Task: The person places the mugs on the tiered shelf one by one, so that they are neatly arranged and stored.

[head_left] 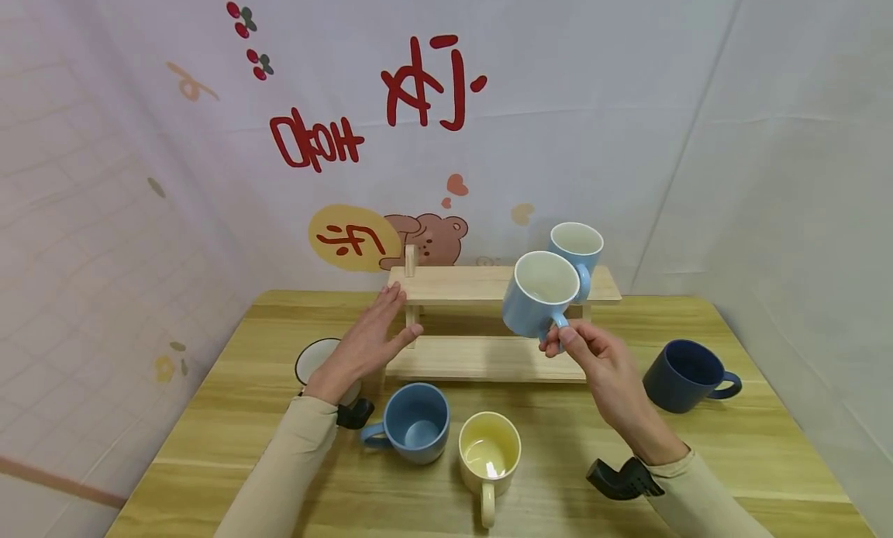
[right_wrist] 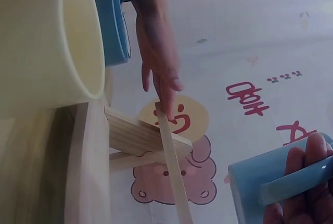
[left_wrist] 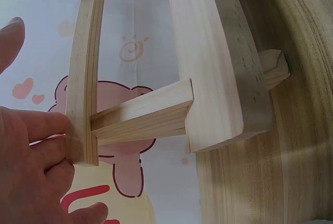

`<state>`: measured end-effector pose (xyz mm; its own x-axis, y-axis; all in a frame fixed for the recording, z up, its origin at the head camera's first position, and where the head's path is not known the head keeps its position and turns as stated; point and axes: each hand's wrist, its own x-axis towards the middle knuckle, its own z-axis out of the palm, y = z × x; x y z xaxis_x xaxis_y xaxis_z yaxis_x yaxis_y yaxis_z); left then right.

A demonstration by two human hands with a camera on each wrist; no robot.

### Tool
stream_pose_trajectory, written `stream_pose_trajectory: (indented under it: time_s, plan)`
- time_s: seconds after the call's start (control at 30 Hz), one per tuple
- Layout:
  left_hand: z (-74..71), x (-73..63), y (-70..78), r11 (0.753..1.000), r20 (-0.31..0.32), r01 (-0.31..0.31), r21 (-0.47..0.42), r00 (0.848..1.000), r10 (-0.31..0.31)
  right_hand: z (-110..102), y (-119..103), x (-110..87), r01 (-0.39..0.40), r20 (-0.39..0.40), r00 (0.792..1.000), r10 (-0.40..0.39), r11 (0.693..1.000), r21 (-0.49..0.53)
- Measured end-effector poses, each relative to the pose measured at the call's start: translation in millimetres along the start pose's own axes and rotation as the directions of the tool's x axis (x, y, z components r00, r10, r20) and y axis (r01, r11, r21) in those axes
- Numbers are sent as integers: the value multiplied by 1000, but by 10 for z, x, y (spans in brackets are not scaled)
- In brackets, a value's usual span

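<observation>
My right hand point(head_left: 614, 371) grips a light blue mug point(head_left: 523, 309) by its handle, held up in front of the wooden two-tier rack point(head_left: 453, 284) with its white inside showing. Behind it, another light blue mug point(head_left: 580, 254) stands at the right end of the upper board and is partly covered by the held one. At the rack's left end, the fingertips of my left hand point(head_left: 363, 344) touch the edge of the upper board. The left wrist view shows these fingers point(left_wrist: 49, 153) against the board's end, not wrapped round it.
On the table point(head_left: 230, 414), a blue mug point(head_left: 416, 422) and a yellow mug point(head_left: 488, 453) stand before the rack. A dark blue mug point(head_left: 684, 379) is at the right. Partly hidden under my left forearm is a white, dark-rimmed cup point(head_left: 314, 358). A printed cloth point(head_left: 558, 96) hangs behind.
</observation>
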<state>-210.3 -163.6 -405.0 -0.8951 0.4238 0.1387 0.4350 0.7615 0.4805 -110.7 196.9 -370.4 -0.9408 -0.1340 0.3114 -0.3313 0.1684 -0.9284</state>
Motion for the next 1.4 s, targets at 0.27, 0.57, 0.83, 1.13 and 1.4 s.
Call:
stream_pose_trajectory:
  time_s: [0.27,0.57,0.83,1.13,1.4]
  plan:
    - [25,9,15,1000,-2,3,16,1000,-3,78,41,216,-11,-57,998,12,1000,25]
    - [56,-14,2,1000,-10,9,29,1000,-9,170,134,458,-15,-125,992,29,994,109]
    - [54,-22,33,1000,-5,3,27,1000,-3,243,193,646,-13,-176,984,37,990,139]
    - [42,-37,24,999,-4,2,32,1000,-2,346,274,774,-45,-207,976,67,993,109]
    - [28,-23,10,999,-4,1,36,1000,-1,410,342,858,-36,-219,974,61,992,119]
